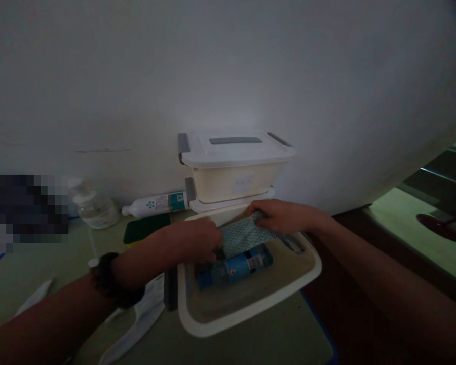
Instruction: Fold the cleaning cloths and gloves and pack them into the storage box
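Observation:
A light green patterned cloth (245,235) with a darker looped end lies stretched inside an open white plastic bin (247,312). My right hand (283,214) grips its upper right part, thumb and fingers closed on the fabric. At the cloth's left end is my left hand (197,237), its fingers curled downward and closed; it appears to hold that end, though the fingertips are partly hidden. Below the cloth, a bottle with a blue cap and blue label (238,268) rests on its side in the bin, apparently touched by neither hand.
Behind the bin, a lidded white storage box (235,182) with grey latches stands against the wall. To the left are a white bottle lying down (157,204), a pump bottle (97,210), a dark green pad (144,227) and white strips on the table (228,344). Blue edging marks the table's border.

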A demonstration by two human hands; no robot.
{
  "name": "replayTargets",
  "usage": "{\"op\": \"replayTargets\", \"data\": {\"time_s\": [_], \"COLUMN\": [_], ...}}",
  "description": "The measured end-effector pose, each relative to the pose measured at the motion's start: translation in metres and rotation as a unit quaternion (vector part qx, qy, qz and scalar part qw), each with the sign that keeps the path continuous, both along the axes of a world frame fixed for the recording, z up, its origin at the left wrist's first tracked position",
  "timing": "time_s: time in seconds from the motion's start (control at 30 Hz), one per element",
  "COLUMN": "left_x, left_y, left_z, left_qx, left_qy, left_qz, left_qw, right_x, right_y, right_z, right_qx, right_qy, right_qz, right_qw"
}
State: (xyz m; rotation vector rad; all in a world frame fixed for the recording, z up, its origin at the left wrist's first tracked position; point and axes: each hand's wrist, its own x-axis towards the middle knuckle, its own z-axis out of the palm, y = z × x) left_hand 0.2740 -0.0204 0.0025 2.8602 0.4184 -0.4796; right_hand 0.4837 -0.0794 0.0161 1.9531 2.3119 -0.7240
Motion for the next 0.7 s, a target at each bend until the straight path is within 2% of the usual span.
{"op": "replayTargets", "data": {"time_s": [0.13,0.23,0.5,0.6,0.7], "left_x": [0.006,0.009,0.01,0.008,0.007], "left_y": [-0.004,-0.007,-0.009,-0.01,-0.012], "left_z": [-0.013,-0.018,-0.026,-0.027,-0.023], "left_qx": [0.056,0.058,0.066,0.065,0.066], "left_qy": [0.027,0.036,0.044,0.036,0.035], "left_qz": [-0.007,0.0,0.004,0.007,0.011], "left_qw": [0.998,0.998,0.997,0.997,0.997], "right_x": [-0.011,-0.022,-0.05,-0.059,-0.062], "right_y": [0.002,0.004,-0.004,-0.007,-0.008], "right_z": [0.002,-0.002,-0.035,-0.035,-0.032], "right_qx": [-0.006,0.0,0.065,0.078,0.086], "right_qy": [-0.042,-0.096,-0.245,-0.284,-0.284], "right_qz": [-0.004,0.003,-0.037,-0.049,-0.022], "right_qw": [0.999,0.995,0.967,0.954,0.955]}}
